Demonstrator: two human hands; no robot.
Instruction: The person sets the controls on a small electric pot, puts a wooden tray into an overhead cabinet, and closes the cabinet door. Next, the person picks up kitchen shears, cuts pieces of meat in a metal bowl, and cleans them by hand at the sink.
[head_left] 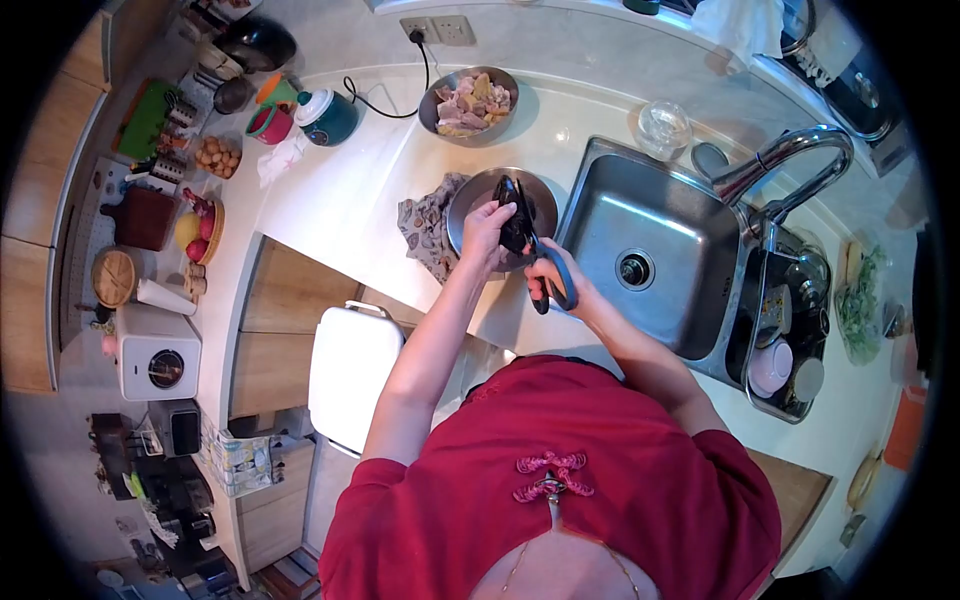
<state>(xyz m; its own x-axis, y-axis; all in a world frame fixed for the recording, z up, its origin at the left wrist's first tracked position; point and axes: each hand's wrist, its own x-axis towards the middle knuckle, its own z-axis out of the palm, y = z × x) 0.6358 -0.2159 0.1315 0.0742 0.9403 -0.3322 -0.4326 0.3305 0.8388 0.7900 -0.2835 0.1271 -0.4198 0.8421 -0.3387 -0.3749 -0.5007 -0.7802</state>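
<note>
My left hand grips a dark, shiny, elongated piece; its exact kind I cannot make out. In my right hand is a pair of scissors with blue and black handles, pointed up toward that dark piece. Whether the blades touch it is hard to see. Both hands are over the near side of a steel bowl, whose inside is partly hidden by them. A patterned grey cloth lies against the bowl's left side.
Farther back stands a steel bowl of raw meat pieces. On the right are the sink, its faucet and a dish rack. A teal jug sits at the back left. Below the counter edge is a white bin.
</note>
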